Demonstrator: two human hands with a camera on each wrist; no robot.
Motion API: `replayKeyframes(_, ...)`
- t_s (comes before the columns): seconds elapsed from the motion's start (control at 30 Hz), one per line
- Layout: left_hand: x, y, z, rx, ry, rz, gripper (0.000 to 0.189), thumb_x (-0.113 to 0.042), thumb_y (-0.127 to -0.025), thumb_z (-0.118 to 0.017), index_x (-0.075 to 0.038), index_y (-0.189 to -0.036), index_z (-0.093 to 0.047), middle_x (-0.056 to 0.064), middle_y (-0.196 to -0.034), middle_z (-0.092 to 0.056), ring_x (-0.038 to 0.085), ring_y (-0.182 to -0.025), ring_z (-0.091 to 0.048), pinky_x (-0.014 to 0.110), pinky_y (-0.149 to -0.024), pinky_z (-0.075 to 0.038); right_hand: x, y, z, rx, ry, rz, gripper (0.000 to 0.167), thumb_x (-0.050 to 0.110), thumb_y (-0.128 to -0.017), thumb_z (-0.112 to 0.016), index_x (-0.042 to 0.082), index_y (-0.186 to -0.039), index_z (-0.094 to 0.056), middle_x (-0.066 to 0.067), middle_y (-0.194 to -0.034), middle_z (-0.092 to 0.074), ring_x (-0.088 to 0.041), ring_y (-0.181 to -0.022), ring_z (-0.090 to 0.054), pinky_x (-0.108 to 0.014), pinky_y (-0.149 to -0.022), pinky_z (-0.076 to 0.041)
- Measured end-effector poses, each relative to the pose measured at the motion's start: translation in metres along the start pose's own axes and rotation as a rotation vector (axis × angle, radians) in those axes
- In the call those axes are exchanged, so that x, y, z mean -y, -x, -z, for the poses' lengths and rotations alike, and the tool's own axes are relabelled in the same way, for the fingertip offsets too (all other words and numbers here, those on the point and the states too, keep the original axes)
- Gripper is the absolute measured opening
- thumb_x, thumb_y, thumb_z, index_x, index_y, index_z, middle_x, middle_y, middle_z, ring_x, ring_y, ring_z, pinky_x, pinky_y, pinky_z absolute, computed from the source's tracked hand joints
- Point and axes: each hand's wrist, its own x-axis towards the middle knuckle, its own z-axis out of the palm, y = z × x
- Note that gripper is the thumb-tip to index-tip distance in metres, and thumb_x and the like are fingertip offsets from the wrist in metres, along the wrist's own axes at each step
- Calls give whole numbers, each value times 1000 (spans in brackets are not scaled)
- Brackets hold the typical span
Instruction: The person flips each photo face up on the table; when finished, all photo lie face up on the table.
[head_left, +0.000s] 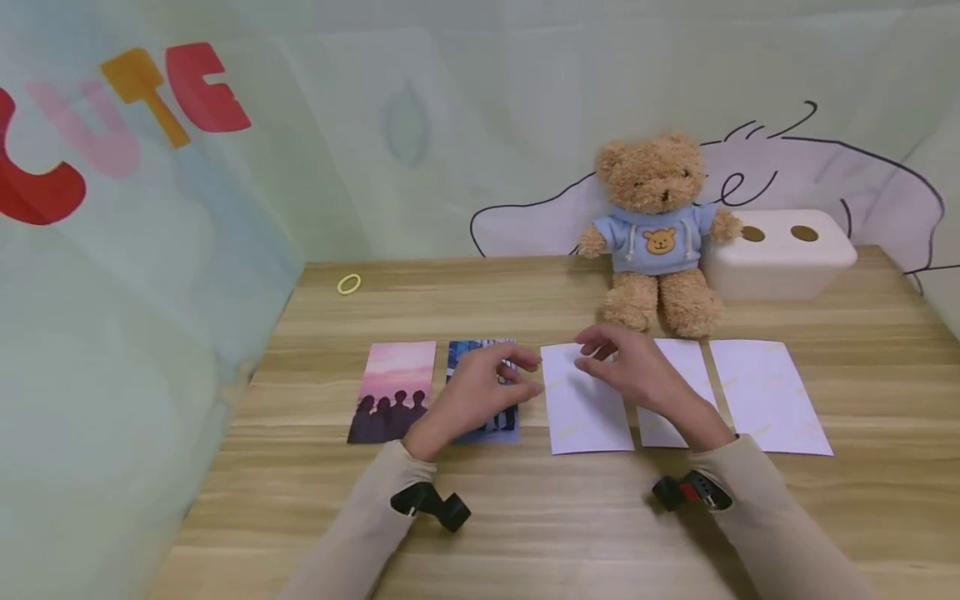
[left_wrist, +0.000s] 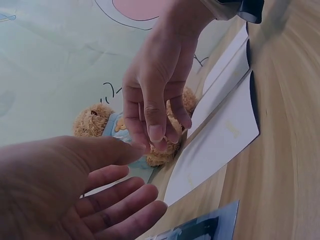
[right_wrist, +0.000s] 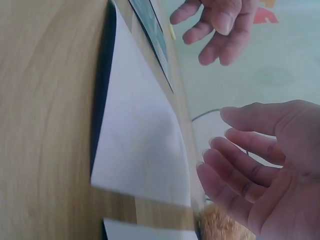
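Observation:
A row of cards lies on the wooden table. A pink photo card (head_left: 396, 379) with dark silhouettes is at the left, and a blue photo card (head_left: 501, 427) lies beside it, partly covered by my left hand (head_left: 480, 390). To their right are three white sheets, the nearest white sheet (head_left: 587, 417), the middle white sheet (head_left: 663, 427) and the right white sheet (head_left: 771, 396), with faint yellowish marks. My right hand (head_left: 633, 368) hovers over the first two sheets. Both hands hold nothing, fingers loosely bent, palms facing each other; in the left wrist view they nearly overlap.
Behind the sheets a teddy bear (head_left: 656, 237) in a blue hoodie sits against a white box (head_left: 787, 258) with oval holes. A yellow ring (head_left: 348, 284) lies at the back left. Printed fabric (head_left: 450, 125) hangs behind and left of the table.

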Motion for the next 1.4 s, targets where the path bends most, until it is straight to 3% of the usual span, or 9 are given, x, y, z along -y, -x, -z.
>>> replayKeyframes(0.13,-1,-3,-6,11,0,1,31,-13,-94,-82,-2,-122,-74,11,-117,-75,20,-97,-74,28,-80,-60,-4,2,7,1,4,-26,29,14,-100,-76,-1,-124,-71,-14,-112,-73,-31,-102,-71,-42,-81,-56)
replayKeyframes(0.37,-6,-9,-19,42,11,19,33,-13,-93,-84,-2,-122,-74,12,-119,-74,18,-98,-75,27,-83,-59,-13,6,13,-28,12,10,26,12,-98,-77,-2,-120,-72,-14,-109,-75,-31,-99,-72,-40,-78,-55)
replayKeyframes(0.57,-11,-13,-31,61,-70,42,35,-16,-92,-86,-5,-122,-75,8,-118,-73,18,-99,-72,26,-84,-58,-17,8,14,-26,19,-16,28,13,-98,-78,-2,-121,-71,-13,-106,-75,-32,-101,-71,-42,-81,-54)
replayKeyframes(0.7,-11,-15,-37,67,-128,41,36,-18,-89,-89,-6,-120,-76,6,-114,-74,18,-99,-70,27,-85,-55,-20,7,14,-27,20,10,27,9,-96,-79,-5,-118,-71,-14,-102,-75,-33,-98,-72,-42,-83,-55)
replayKeyframes(0.87,-11,-16,-40,84,-176,19,38,-20,-86,-91,-7,-119,-77,5,-112,-74,18,-101,-68,27,-87,-54,-25,7,13,-23,32,38,27,6,-94,-81,-6,-116,-72,-13,-98,-75,-31,-94,-72,-38,-82,-55)
replayKeyframes(1.03,-10,-15,-42,115,-237,-8,41,-22,-84,-93,-9,-120,-77,5,-113,-72,17,-103,-65,27,-89,-52,-27,8,13,-9,38,10,28,7,-95,-80,-6,-118,-71,-14,-102,-74,-31,-96,-72,-36,-81,-55)
replayKeyframes(1.4,-12,-9,-45,223,-360,-56,54,-28,-80,-96,-7,-125,-76,8,-129,-64,22,-121,-59,30,-105,-46,-29,8,11,2,45,-9,28,6,-95,-79,-7,-118,-71,-16,-104,-74,-33,-97,-72,-43,-84,-56)
